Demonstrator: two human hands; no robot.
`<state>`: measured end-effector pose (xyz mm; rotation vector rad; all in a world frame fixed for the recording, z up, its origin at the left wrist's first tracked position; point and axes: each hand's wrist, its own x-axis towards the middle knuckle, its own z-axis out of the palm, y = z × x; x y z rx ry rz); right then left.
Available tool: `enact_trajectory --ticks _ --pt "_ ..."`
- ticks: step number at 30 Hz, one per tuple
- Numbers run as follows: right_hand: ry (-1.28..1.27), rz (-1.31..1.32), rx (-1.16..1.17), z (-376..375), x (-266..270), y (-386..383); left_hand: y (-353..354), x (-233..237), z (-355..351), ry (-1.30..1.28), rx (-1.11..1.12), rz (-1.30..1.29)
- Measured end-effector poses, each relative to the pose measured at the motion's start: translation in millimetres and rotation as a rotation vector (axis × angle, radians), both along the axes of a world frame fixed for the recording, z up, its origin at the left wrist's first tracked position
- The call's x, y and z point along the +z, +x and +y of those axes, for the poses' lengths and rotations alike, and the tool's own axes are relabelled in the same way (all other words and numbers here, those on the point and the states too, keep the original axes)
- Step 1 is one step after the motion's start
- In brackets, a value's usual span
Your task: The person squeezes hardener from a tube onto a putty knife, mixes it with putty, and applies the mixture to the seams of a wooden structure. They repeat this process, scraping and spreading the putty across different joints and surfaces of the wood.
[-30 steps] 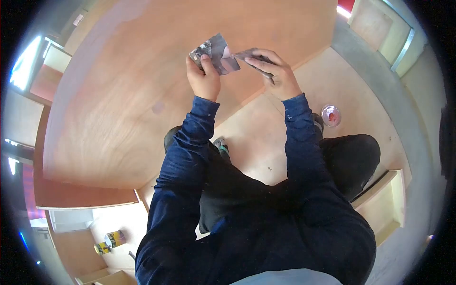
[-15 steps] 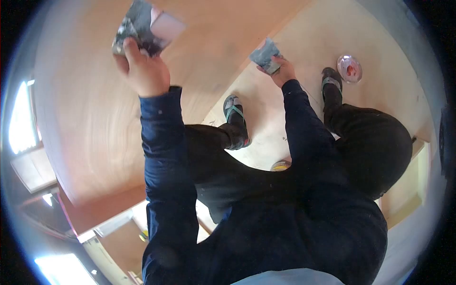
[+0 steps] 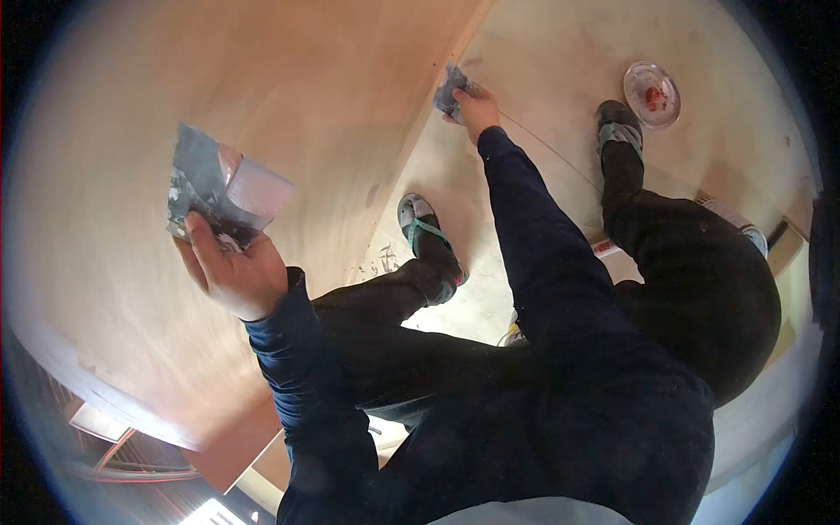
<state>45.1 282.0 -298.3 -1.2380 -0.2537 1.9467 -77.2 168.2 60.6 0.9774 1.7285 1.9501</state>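
My left hand point(image 3: 232, 271) grips a flat, stained putty scraper point(image 3: 197, 171), thumb across its lower face. A smooth pale pink patch of putty point(image 3: 258, 188) covers the right side of that blade. Farther out, my right hand point(image 3: 477, 112) is closed on a second, smaller grey putty scraper point(image 3: 449, 92). This blade overlaps the seam between the large wooden panel point(image 3: 219, 70) and the paler surface point(image 3: 534, 52) under my feet. Its handle, if any, is hidden by the fingers.
A clear round dish point(image 3: 636, 85) with a red smear lies at the upper right, near one shoe point(image 3: 617, 122). My other shoe point(image 3: 418, 210) stands close to the seam. Cables point(image 3: 131, 475) hang beyond the panel's edge at lower left.
My left hand and its scraper have moved down and left in view. My right hand has shifted left and up to the seam, its scraper now turned more edge-on.
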Motion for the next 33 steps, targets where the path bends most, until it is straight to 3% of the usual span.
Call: enact_trajectory --ticks 3,8,11,13,14,16,17,19,20,22,25,29,33 --pt "0.054 -0.066 -0.003 11 10 -14 1 -7 9 -0.005 0.021 -0.065" --pt "0.057 -0.228 0.024 18 16 -27 -12 -14 16 -0.164 0.045 0.256" --pt "0.097 -0.319 0.129 23 23 -36 -9 -15 24 -0.086 0.062 0.073" --pt "0.275 -0.629 0.062 19 12 -58 -13 -16 23 -0.061 0.012 0.015" --pt "0.273 -0.632 0.066 17 7 -67 -14 -16 22 -0.035 -0.043 -0.041" --pt "0.529 -1.167 0.061 13 -3 -78 -11 -18 25 -0.036 -0.037 -0.087" --pt "0.524 -1.171 0.061 6 -6 -74 -10 -19 27 -0.037 -0.036 -0.131" --pt "0.454 -0.570 0.062 -13 -3 -53 -4 -21 30 -0.075 -0.008 -0.040" --pt "0.453 -0.576 0.062 -22 3 -37 -2 -22 32 -0.116 0.028 0.052" --pt "0.117 0.121 0.006 -31 17 -7 0 -20 39 -0.135 0.046 0.059" --pt "0.144 -0.086 -0.016 -36 -13 -9 2 -17 43 -0.144 0.036 0.079" --pt "0.091 -0.152 -0.006 -19 -15 -7 -7 -20 39 -0.121 -0.081 0.012" --pt "0.013 -0.227 0.152 4 -24 -10 -2 -18 37 -0.134 -0.060 -0.039"
